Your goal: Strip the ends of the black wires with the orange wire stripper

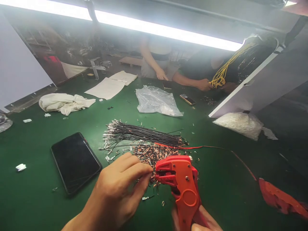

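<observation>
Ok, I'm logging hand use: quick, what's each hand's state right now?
Left hand: closed in a pinch beside the red tool; anything held cannot be told.
Right hand: closed, holding the red tool by its handle.

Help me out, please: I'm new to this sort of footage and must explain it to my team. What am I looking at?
There is no robot here, only a person's bare hands. The one picture comes from a camera worn on that person's head, looking forward and down.

The right hand grips a red stripper by its handle. The left hand has thumb and forefinger pinched at its mouth; whether a wire is between them is too small to tell.

Just beyond, on a green table, lie small scraps and a bundle of black wires. To the left is a black phone; farther back are a cloth, papers and a clear bag.

Across the table, other people's hands show, one by yellow wires.
</observation>
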Motion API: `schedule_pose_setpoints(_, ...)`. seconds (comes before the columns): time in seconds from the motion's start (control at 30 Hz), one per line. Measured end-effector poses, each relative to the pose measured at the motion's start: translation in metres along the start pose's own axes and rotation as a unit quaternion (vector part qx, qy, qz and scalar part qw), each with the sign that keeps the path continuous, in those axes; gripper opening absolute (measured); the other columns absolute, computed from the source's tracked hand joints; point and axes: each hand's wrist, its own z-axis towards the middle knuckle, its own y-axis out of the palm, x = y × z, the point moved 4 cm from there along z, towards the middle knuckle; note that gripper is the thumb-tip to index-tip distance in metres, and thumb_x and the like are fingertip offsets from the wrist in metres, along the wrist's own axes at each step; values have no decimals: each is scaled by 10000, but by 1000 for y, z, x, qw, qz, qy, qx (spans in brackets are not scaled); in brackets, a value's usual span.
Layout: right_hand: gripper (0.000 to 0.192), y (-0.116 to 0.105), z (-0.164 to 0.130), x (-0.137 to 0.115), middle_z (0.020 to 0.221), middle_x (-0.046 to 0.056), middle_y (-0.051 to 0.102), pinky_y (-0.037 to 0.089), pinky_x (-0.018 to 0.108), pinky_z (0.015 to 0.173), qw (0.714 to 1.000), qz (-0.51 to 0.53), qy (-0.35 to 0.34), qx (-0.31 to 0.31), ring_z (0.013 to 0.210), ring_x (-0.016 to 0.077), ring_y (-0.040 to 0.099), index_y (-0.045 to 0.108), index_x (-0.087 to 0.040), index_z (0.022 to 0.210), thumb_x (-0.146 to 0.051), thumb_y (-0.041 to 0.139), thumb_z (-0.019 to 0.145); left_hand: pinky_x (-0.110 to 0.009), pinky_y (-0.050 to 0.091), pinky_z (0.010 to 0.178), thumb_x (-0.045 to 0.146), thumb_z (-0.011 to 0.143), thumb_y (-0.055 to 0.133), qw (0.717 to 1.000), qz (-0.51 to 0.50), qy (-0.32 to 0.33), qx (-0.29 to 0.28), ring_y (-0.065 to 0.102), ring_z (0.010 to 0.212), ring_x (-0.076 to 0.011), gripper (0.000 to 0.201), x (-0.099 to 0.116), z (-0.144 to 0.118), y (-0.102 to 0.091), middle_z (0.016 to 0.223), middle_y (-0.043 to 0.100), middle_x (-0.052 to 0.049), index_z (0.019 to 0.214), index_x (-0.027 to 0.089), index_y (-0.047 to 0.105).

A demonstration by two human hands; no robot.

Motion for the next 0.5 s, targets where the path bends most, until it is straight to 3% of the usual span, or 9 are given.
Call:
schedule_pose_setpoints(0.37, 507, 7, 5, -15, 710, -5, 487, 316, 184, 465, 998, -11, -15, -65, 530, 85, 369, 608, -155, 952, -624, 680, 769, -239, 381, 540, 39, 877, 575, 998, 50, 15, -18, 452, 643, -123, 169, 1, -4, 2, 687, 556, 5, 934, 182, 644)
schedule_pose_setpoints(0.5, 513, 6, 6, -10, 732, -4, 511, 357, 206, 552, 998, -1, -16, -55, 582, 97, 412, 602, -160, 979, -615, 698, 763, -242, 390, 554, 22, 865, 584, 997, 64, 24, -21, 450, 661, -125, 181, 1, -5, 2, 709, 567, -4, 936, 176, 648)
